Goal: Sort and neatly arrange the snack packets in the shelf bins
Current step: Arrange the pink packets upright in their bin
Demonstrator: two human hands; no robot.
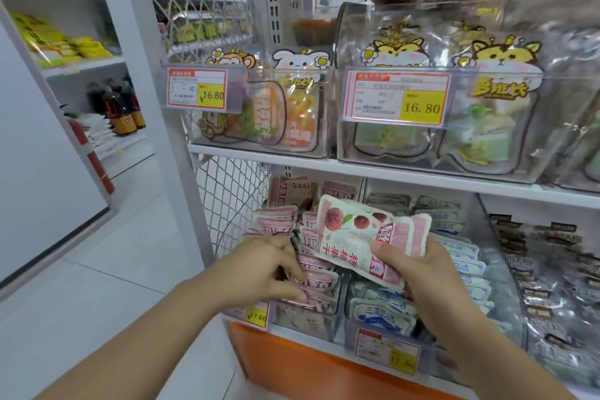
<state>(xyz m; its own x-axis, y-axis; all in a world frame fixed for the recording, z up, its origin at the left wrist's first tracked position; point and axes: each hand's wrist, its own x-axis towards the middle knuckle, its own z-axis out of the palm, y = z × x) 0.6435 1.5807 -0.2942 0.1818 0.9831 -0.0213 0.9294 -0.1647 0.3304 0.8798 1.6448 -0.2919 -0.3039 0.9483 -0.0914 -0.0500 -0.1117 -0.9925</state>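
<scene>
Above the bin (303, 323), right hand (418, 273) grips a raised packet (350, 237); left hand (259, 266) pinches stacked packets (316, 273).

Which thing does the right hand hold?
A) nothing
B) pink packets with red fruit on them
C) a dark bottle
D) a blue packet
B: the right hand grips pink packets that show red fruit, held up in front of the lower bins.
</scene>
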